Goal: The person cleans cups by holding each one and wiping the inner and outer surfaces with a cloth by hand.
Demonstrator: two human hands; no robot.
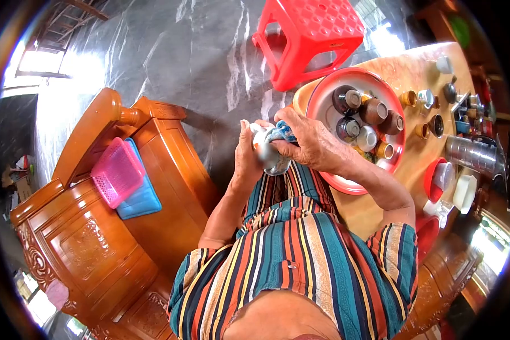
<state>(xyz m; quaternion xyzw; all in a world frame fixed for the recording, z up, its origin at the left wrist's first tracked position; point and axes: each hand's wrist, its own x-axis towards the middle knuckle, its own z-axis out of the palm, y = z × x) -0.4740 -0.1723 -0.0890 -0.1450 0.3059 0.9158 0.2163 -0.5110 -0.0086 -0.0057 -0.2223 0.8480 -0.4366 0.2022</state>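
Observation:
Just in front of my body, my left hand (248, 152) is closed around a small white rounded vessel (259, 138) with an orange mark. Part of the vessel is blurred and covered by my fingers, so its exact kind is unclear. My right hand (310, 141) pinches a blue and white cloth (283, 132) against the vessel's upper side. To the right of my right hand, a large red-rimmed tray (318, 102) holds several upturned dark and brown cups (374, 111) and a white cup (367, 137).
The tray rests on a wooden table (422, 68) bearing cups, a clear cylinder (475, 156) and a red bowl (434, 180). A red plastic stool (306, 42) stands ahead. At left, a carved wooden bench (170, 226) carries a pink basket (119, 173) and a blue tray (141, 204).

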